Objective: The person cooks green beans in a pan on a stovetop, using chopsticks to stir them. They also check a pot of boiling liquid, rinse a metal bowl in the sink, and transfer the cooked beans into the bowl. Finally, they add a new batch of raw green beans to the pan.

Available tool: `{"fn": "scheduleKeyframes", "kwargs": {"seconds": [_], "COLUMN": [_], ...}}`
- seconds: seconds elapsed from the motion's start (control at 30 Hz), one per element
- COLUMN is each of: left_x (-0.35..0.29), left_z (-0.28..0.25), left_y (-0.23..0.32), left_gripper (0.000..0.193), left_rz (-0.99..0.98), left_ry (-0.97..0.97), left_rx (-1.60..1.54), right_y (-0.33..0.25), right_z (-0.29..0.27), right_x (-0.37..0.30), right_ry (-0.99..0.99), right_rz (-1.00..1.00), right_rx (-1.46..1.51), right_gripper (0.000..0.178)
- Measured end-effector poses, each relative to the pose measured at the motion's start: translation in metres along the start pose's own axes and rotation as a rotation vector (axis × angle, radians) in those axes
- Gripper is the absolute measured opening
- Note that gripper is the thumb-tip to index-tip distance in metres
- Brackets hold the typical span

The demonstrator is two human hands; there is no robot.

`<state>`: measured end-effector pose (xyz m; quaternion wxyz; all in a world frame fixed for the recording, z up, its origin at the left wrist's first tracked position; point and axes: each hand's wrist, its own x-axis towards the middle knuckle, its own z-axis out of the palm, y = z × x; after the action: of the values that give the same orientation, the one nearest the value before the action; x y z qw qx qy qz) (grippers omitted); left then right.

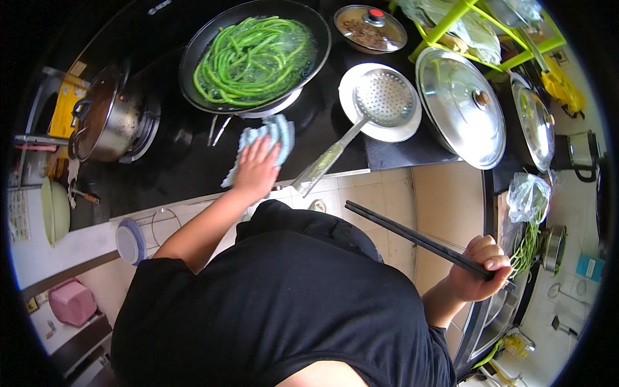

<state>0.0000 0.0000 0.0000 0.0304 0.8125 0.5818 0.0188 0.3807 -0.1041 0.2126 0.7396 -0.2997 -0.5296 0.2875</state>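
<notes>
Under my left hand [256,168] is a light blue dishcloth [282,132], pressed against the black counter in front of the stove burner. My fingers lie over the cloth and hold it. Out to the right, my right hand [478,271] is closed around a pair of long black chopsticks [412,238], whose tips point left over the floor. A black wok [191,87] of long green beans [255,61] in bubbling water sits just beyond the cloth. To its right, a perforated skimmer [385,97] rests on a white plate [348,87], its handle reaching past the counter edge.
A steel pot [116,122] with a glass lid stands on the left burner. Further right are a glass-lidded pan [369,29], a large pan with a domed metal lid [461,106] and a green rack [445,29]. More long beans [530,248] hang beside the sink at right.
</notes>
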Motion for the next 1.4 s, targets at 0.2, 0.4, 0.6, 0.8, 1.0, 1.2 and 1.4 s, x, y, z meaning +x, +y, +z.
{"fn": "scheduleKeyframes", "kwargs": {"seconds": [0.2,0.4,0.6,0.8,1.0,1.2,1.4], "left_x": [0.081,0.094,0.143,0.173,0.145,0.084,-0.007], "left_z": [0.018,0.012,0.030,0.036,0.026,0.018,-0.016], "left_y": [0.089,0.185,0.248,0.270,0.241,0.160,0.046], "left_gripper": [0.055,0.062,0.056,0.047,0.016,0.034,0.035], "left_rz": [0.227,0.431,0.465,0.767,1.033,0.734,0.345], "left_ry": [0.159,-0.019,0.093,0.096,0.042,0.144,0.184], "left_rx": [-0.017,-0.050,-0.265,-0.291,-0.354,-0.651,-0.595], "right_y": [-0.017,-0.031,-0.040,-0.039,-0.025,-0.005,0.015], "right_z": [-0.019,-0.046,-0.041,-0.036,-0.031,-0.021,0.001], "right_x": [-0.006,-0.026,-0.035,-0.042,-0.036,-0.026,-0.004], "right_ry": [0.074,0.225,0.215,0.217,0.201,0.167,0.136], "right_rz": [-0.025,0.013,0.059,0.111,0.093,0.091,0.147], "right_rx": [-0.156,-0.267,-0.358,-0.384,-0.354,-0.192,0.088], "right_gripper": [0.039,0.039,0.038,0.039,0.039,0.039,0.039]}}
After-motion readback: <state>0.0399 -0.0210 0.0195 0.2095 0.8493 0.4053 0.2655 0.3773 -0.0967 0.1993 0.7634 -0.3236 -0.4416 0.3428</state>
